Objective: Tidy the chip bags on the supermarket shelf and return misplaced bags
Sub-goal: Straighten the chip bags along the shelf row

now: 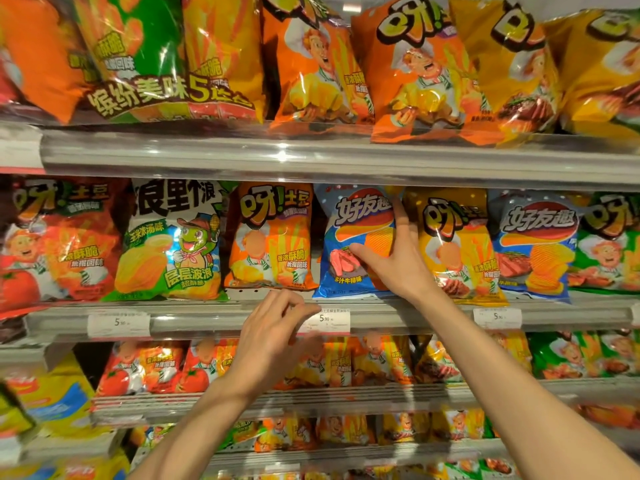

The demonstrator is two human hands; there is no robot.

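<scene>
Where the middle shelf (221, 315) meets its front edge, we log: right hand (398, 261) gripping the blue chip bag (349, 237); left hand (273, 327) loosely spread, holding nothing.

Blue bag (349, 244) reads "好友趣"; price tag (327, 320) reads "5.90".

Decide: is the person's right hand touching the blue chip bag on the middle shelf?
Touching: the head view shows the right hand gripping the blue chip bag.
</scene>
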